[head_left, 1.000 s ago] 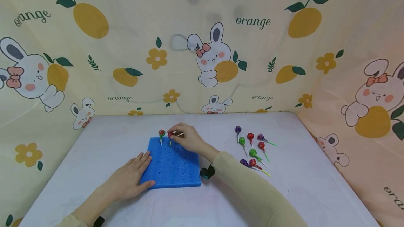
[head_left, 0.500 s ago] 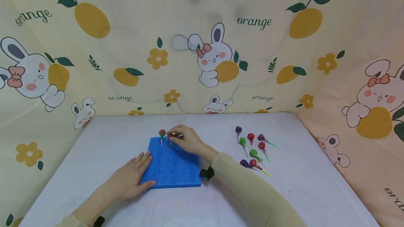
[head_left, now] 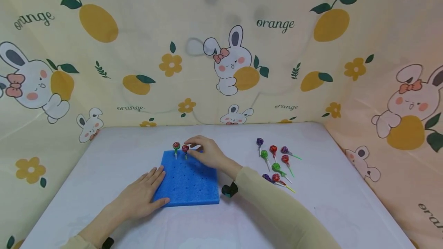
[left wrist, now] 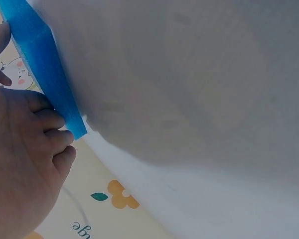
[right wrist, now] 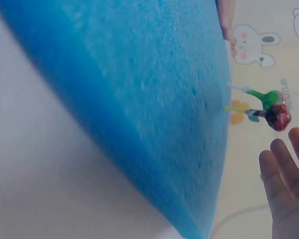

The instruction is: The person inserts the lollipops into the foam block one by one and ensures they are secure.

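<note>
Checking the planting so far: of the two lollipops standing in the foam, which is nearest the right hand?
The right-hand lollipop, beside the right hand; the other lollipop stands further left, at the foam corner.

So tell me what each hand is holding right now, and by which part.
Nothing is gripped. The right hand is open beside the second lollipop, fingers apart from it. The left hand lies flat on the blue foam block, pressing its near left corner.

Left hand point(left wrist: 20, 149) fingers against blue foam block point(left wrist: 45, 64) edge; white table point(left wrist: 199, 99) beside.
</note>
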### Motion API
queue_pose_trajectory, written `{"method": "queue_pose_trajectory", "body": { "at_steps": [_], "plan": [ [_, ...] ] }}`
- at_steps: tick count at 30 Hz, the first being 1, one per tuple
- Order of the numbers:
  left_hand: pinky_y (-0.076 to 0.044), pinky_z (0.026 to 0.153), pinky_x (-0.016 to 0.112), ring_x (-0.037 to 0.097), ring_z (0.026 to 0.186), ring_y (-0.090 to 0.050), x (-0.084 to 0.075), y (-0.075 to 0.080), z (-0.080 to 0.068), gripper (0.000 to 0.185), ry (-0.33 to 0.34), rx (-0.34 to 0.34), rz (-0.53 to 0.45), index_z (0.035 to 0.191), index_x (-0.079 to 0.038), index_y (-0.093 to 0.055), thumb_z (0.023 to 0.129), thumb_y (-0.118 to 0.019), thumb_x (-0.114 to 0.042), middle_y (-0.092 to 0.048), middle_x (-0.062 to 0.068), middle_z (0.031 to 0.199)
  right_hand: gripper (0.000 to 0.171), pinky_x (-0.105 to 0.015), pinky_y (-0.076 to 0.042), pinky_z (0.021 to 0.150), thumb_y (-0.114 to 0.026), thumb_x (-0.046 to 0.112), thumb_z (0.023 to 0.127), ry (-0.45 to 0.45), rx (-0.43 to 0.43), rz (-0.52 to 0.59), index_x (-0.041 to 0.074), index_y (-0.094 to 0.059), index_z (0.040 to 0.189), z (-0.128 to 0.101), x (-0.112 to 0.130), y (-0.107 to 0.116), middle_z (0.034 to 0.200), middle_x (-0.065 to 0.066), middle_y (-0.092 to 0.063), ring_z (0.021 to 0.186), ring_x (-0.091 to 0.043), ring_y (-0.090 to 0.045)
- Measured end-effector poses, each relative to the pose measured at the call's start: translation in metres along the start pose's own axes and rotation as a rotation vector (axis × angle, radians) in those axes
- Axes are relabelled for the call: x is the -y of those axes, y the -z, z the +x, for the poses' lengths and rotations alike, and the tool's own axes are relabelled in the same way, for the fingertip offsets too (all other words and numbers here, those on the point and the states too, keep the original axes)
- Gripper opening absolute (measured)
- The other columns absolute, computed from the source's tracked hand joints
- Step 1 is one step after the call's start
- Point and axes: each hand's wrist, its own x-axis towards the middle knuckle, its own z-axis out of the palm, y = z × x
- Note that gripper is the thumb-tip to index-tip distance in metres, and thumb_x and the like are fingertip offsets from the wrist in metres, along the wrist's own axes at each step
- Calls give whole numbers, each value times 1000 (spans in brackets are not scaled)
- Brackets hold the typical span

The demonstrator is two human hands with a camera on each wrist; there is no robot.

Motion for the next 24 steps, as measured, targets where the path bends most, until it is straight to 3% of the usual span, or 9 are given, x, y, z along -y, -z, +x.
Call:
{"method": "queue_pose_trajectory", "body": {
  "at_steps": [17,24],
  "plan": [
    [-35,119,61,47,151,-33,-2,2,-1,93,-8,-14,20,155,8,-41,99,-54,-65,-33,27,164,28,-31,-59,93,-67,10,102,39,-47,-36,10,-70,130,-30,-2,51,132,-5,-68,116,-23,-68],
    [-35,119,61,46,151,-33,-2,0,-1,93,-15,-22,23,155,8,-41,99,-54,-66,-34,26,164,29,-32,-60,91,-69,6,100,60,-79,-45,10,-70,129,-52,-9,72,129,-7,-69,113,-23,-70]
  ]
}}
